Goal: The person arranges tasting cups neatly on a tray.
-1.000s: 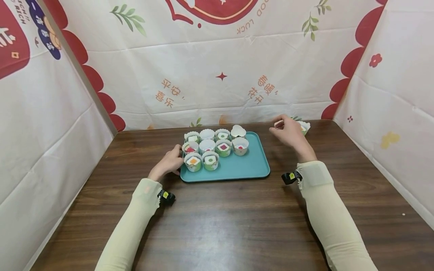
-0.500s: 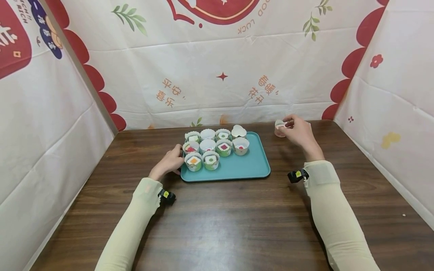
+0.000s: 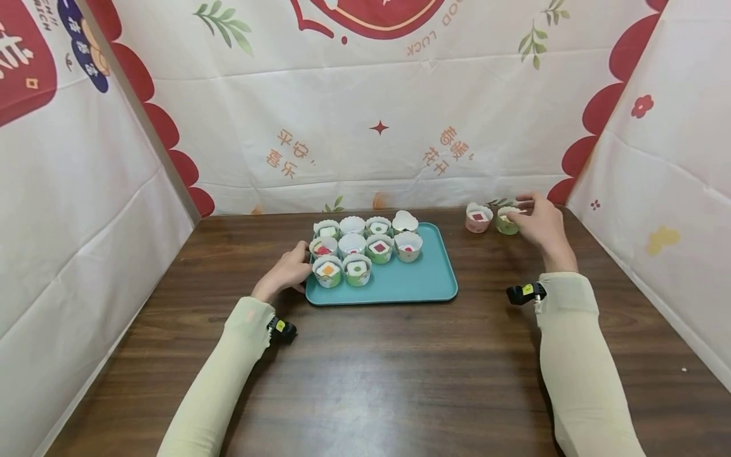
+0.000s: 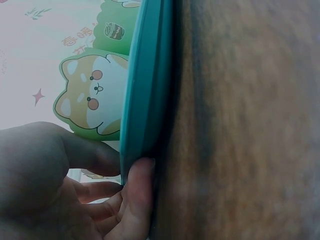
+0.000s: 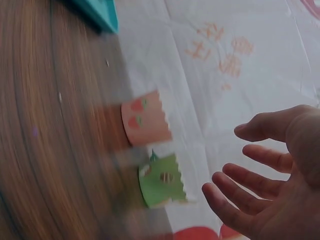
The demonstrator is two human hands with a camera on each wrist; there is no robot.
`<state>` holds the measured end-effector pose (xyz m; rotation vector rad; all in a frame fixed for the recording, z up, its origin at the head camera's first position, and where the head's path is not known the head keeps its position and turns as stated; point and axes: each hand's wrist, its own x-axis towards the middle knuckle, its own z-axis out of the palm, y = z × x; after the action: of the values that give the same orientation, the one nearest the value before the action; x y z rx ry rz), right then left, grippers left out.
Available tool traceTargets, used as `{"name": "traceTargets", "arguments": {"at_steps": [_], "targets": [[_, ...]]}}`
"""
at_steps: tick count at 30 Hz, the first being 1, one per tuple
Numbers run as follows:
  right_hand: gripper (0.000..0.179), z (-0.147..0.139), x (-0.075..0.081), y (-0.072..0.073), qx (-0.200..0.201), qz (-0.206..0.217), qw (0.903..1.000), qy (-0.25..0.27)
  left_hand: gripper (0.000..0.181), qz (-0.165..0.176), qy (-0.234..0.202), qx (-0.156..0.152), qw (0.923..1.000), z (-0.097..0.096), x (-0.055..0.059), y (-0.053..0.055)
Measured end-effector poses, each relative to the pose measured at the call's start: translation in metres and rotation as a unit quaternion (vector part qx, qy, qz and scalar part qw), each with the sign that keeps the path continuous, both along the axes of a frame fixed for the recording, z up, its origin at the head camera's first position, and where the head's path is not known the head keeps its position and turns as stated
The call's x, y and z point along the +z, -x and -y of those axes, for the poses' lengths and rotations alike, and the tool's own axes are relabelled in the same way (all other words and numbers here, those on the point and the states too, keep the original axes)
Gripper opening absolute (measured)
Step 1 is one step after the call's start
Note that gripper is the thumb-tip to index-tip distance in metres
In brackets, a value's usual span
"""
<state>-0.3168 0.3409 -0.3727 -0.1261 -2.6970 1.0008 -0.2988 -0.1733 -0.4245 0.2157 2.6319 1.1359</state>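
A teal tray (image 3: 411, 282) bears several paper cupcake cups in rows. Some, like the green cup (image 3: 357, 271) at the front, hold small white pieces. My left hand (image 3: 288, 273) grips the tray's left edge; in the left wrist view the thumb lies at the rim and a finger beneath it, beside a green dog-patterned cup (image 4: 95, 95). At the back right, a pink cup (image 3: 478, 220) and a green cup (image 3: 506, 223) stand side by side on the table. My right hand (image 3: 541, 225) is beside the green cup; its fingers (image 5: 240, 192) are spread and hold nothing in the right wrist view.
The brown wooden table (image 3: 365, 368) reaches to a white printed cloth (image 3: 342, 95) behind the tray and cups. Another cloth wall (image 3: 674, 190) rises on the right. The tray's front right part is bare.
My right hand has moved right, from over the pink cup to beside the green cup, leaving the pink cup in full view. My left hand stays on the tray's edge.
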Motion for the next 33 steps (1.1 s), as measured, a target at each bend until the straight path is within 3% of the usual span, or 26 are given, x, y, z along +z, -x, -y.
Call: {"name": "traceTargets", "arguments": {"at_steps": [7, 16, 20, 26, 33], "targets": [[0.058, -0.022, -0.012, 0.008, 0.019, 0.023, 0.9985, -0.046, 0.044, -0.002, -0.001, 0.001, 1.0000, 0.001, 0.001, 0.001], [0.065, -0.027, -0.032, 0.022, 0.076, 0.046, 0.9905, -0.106, 0.044, 0.000, -0.003, 0.000, 1.0000, 0.002, 0.000, 0.001], [0.066, -0.028, -0.033, 0.021, 0.081, 0.055, 0.9886, -0.115, 0.045, 0.002, -0.006, -0.002, 1.0000, 0.001, 0.000, 0.001], [0.070, -0.030, -0.035, 0.020, 0.100, 0.110, 0.9782, -0.145, 0.045, 0.002, -0.001, 0.001, 1.0000, 0.001, 0.000, 0.000], [0.073, -0.027, -0.031, 0.018, 0.106, 0.152, 0.9738, -0.132, 0.045, -0.001, -0.001, 0.001, 1.0000, 0.001, 0.001, 0.000]]}}
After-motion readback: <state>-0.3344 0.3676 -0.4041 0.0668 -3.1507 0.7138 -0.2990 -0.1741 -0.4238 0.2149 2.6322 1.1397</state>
